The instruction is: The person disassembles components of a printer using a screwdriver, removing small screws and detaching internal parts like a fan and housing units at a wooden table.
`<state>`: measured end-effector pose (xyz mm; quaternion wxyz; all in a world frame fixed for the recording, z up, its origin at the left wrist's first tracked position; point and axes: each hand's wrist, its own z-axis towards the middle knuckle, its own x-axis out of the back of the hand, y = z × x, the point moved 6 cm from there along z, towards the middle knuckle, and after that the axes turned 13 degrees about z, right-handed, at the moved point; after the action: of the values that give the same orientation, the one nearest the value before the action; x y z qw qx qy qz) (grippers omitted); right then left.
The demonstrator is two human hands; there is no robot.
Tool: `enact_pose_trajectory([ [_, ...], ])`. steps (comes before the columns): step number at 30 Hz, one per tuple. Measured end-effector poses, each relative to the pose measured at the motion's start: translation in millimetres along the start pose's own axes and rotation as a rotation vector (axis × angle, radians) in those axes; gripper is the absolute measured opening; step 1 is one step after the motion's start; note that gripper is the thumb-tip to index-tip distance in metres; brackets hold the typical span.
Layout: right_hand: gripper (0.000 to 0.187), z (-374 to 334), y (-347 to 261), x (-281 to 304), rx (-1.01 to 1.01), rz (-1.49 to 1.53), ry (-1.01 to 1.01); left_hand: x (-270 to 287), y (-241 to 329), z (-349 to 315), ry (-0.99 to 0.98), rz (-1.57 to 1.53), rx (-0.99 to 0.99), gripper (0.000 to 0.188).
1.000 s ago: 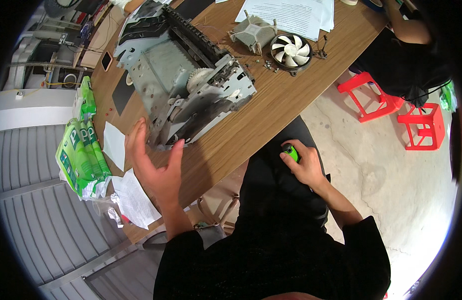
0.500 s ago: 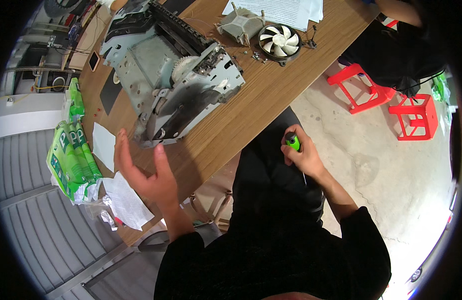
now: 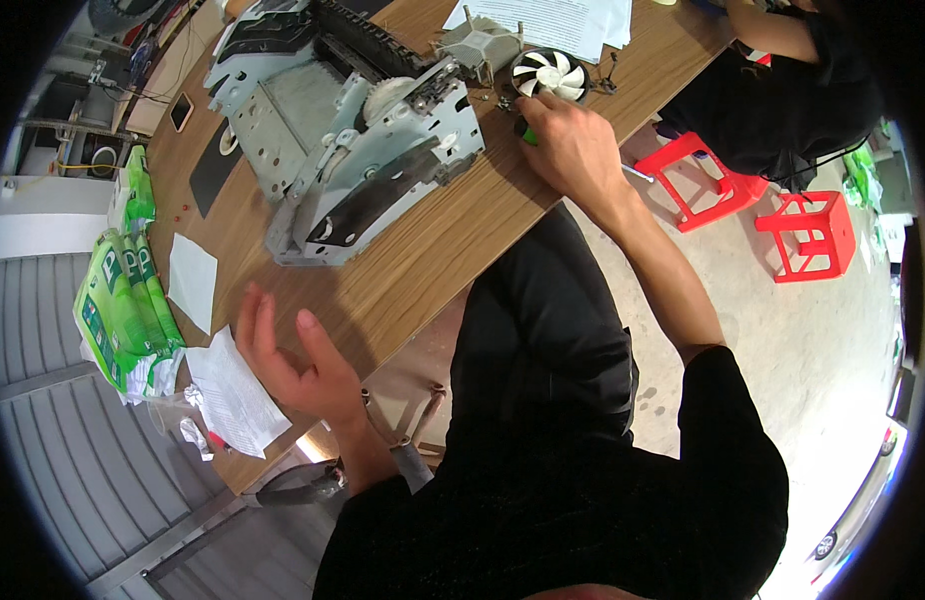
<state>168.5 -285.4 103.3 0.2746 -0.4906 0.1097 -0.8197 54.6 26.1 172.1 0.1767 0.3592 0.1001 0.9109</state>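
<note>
The screwdriver [image 3: 528, 135] moved over the table [image 3: 423, 270], inside the right hand [image 3: 571, 148].

Green packages [image 3: 133, 300] and a phone [image 3: 183, 112] lie along the left of the table [image 3: 403, 310], red stools [image 3: 836, 230] on the floor [image 3: 723, 310].

Chassis [image 3: 333, 150] on table [image 3: 413, 285], ctr-left. Heatsink [image 3: 480, 45] at its far right, fan [image 3: 550, 75] just right of that, w/ loose screws [image 3: 503, 103] by fan's left side. Printed sheets [image 3: 543, 25] far of both. Phone [image 3: 183, 112] & mat [image 3: 208, 178] left of chassis, mat btwn the two. Packs [image 3: 133, 300] along table's left edge; small sheet [image 3: 193, 280] right of them, text sheet [image 3: 238, 395] nearer. Left hand [image 3: 308, 370] right of text sheet. Right hand [image 3: 573, 150] w/ screwdriver [image 3: 527, 134], near side of fan. Co-worker [image 3: 783, 110] far right; two stools [image 3: 833, 210] on floor [image 3: 753, 330], right of table.
</note>
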Motion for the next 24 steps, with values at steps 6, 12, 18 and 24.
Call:
enact_pose_trajectory([
  [6,0.014,-3,-9,-13,-0.022,-0.042,-0.087,2,-18,-13,-0.038,0.058,0.024,0.025],
  [12,0.013,7,-8,-14,0.022,0.003,-0.052,-12,-8,-11,-0.05,0.029,0.007,0.022],
  [18,0.022,29,-10,-26,-0.065,-0.026,-0.069,-18,1,-8,-0.037,-0.009,-0.06,0.017],
  [24,0.029,33,-7,-39,-0.102,-0.061,-0.168,-19,-7,-15,-0.088,-0.034,-0.006,0.015],
])
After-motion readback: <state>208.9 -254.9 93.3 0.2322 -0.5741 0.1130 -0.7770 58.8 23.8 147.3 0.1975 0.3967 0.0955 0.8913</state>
